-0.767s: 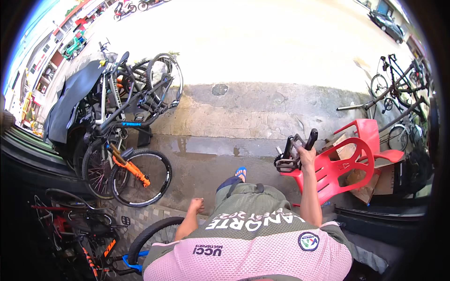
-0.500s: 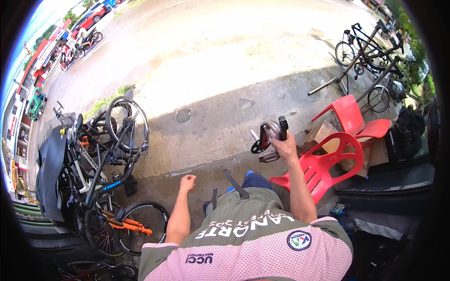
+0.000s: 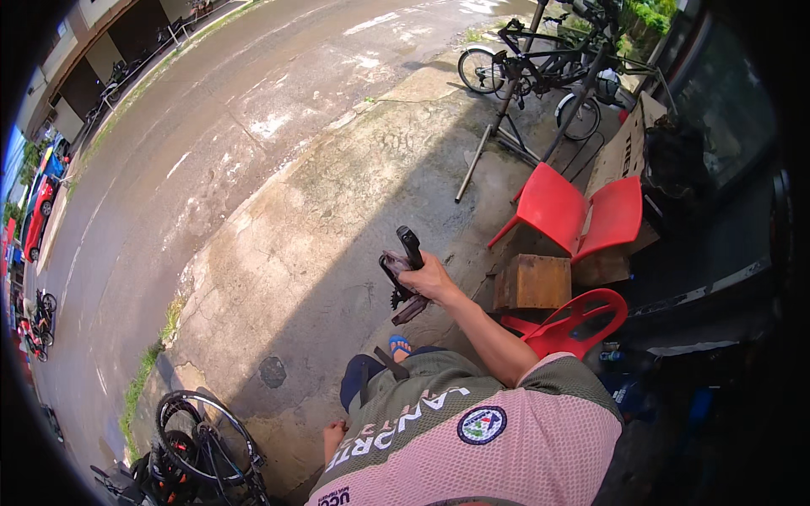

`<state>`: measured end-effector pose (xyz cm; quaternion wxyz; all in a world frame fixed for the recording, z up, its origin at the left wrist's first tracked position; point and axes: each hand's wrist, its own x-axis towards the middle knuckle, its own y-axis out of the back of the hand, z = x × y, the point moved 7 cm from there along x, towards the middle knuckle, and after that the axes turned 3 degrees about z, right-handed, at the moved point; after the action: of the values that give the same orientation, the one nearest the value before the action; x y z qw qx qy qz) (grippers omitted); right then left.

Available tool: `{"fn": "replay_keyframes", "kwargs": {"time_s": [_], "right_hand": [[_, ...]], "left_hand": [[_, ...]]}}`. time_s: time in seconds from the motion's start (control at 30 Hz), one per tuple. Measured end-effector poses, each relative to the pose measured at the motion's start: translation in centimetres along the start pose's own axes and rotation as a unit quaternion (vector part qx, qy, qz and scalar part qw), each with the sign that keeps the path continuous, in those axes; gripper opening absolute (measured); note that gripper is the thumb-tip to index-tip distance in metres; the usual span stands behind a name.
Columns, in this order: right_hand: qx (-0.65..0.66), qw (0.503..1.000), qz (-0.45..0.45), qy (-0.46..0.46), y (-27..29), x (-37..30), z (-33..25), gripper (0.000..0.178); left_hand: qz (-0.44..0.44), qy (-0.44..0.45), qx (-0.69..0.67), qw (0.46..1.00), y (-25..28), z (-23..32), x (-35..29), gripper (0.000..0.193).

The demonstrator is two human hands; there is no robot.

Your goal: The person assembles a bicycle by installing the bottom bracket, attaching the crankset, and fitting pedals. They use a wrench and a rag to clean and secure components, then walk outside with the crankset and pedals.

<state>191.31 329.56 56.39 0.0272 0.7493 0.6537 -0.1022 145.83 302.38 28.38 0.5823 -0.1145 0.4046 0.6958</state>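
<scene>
My right hand (image 3: 432, 279) is wrapped round a bicycle crankset (image 3: 398, 274) and holds it out over the concrete in front of me. A black crank arm points up and away from the hand, and a toothed chainring shows at the lower left. My palm and fingers hide part of it. My left hand (image 3: 335, 432) hangs low beside my left hip, its fingers curled in. Nothing shows in that hand, and it touches no other thing that I can see.
Red plastic chairs (image 3: 553, 202) and a wooden box (image 3: 532, 282) stand to the right. Beyond them, a black bicycle (image 3: 540, 63) is on a repair stand (image 3: 474, 164). Bicycle wheels (image 3: 207, 438) crowd the lower left. A road (image 3: 194, 126) runs past the concrete.
My view has swung right, so the bicycles at left have slid down and partly out of sight. The crankset stays in my right hand. My left hand now hangs nearer my hip.
</scene>
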Motion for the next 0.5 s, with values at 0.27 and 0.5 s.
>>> {"fn": "replay_keyframes", "kwargs": {"time_s": [0.27, 0.5], "right_hand": [[-0.025, 0.991, 0.097, 0.086, 4.0, 26.1, -5.1, 0.029], [-0.069, 0.959, 0.259, 0.096, 11.2, 43.4, -11.2, 0.025]], "left_hand": [[-0.145, 0.167, 0.12, 0.968, -6.8, 20.0, 19.9, 0.017], [-0.091, 0.084, 0.227, 0.966, -1.0, 49.9, 45.3, 0.016]]}}
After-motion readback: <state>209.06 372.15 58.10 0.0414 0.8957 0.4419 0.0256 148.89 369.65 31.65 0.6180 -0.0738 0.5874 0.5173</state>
